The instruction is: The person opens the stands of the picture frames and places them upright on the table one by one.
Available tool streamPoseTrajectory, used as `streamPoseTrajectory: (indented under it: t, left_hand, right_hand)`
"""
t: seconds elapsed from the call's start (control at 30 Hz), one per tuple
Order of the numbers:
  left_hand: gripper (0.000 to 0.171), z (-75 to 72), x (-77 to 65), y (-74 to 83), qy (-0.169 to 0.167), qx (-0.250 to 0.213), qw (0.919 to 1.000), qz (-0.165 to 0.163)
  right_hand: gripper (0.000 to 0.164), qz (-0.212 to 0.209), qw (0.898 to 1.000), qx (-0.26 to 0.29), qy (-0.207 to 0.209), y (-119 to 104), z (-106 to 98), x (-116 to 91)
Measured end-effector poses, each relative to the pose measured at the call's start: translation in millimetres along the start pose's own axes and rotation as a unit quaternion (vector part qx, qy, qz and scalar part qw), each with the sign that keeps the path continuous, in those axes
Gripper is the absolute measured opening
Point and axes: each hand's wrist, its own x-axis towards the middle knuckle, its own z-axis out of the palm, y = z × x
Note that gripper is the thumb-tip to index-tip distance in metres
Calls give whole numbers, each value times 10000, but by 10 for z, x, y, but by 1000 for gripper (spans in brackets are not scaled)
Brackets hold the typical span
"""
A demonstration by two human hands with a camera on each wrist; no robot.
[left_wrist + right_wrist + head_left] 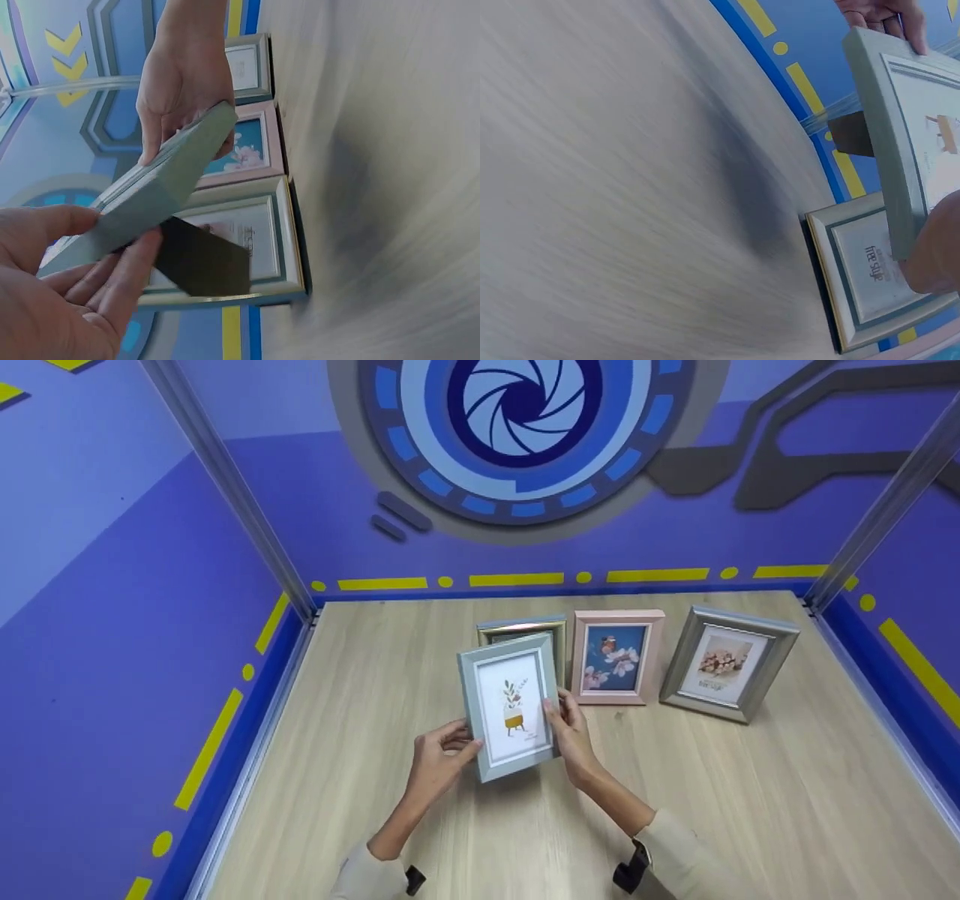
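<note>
A pale grey-green picture frame [514,712], its print showing a plant in a pot, is held up above the table, tilted. My left hand [441,756] pinches its lower left edge, thumb at the front. At the right edge, my right hand [573,736] grips it with the thumb over the front and fingers behind. In the left wrist view a dark stand leg [204,257] juts from the frame's back. Behind it a gold-edged frame [523,626] is partly hidden. A pink frame [655,660] with a blossom picture stands to the right.
A silver-grey frame [761,679] with a flower picture stands angled at the far right of the row. The wooden table [360,675] is bounded by a blue left wall [135,660], a back wall [300,510] and a right wall, with metal posts in the corners.
</note>
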Motion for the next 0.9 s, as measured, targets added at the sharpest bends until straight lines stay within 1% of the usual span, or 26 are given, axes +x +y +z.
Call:
streamPoseTrajectory:
  t: [0.13,0.23,0.33,0.5,0.6,0.7,0.77,0.9]
  left_hand:
    - [37,-115,8,-62,59,118,9998,-138]
    - [38,-203,1,-116,183,59,9994,-278]
    - [39,-296,-13,-183,300,24,9985,-467]
    - [40,-443,-31,-328,369,184,9962,-763]
    - [41,-520,-29,-393,455,258,9948,-869]
    - [41,-586,-20,-440,610,282,9925,-1020]
    - [41,-617,-13,-469,696,293,9913,-1076]
    - [40,-659,-4,-543,949,270,9875,-1230]
  right_hand:
    - [42,-124,9997,-177,-114,7,83,28]
    - [43,-198,9989,-402,-122,14,153,36]
    - [45,-358,9970,-662,-153,25,226,46]
    - [39,-862,9910,-1006,-189,43,366,69]
    - [37,-1304,9840,-1179,-283,32,461,89]
    - [41,-1642,9767,-1323,-392,5,551,134]
    - [46,-1858,9703,-1481,-452,-13,605,168]
    - [50,-2268,9528,-1907,-663,-33,690,231]
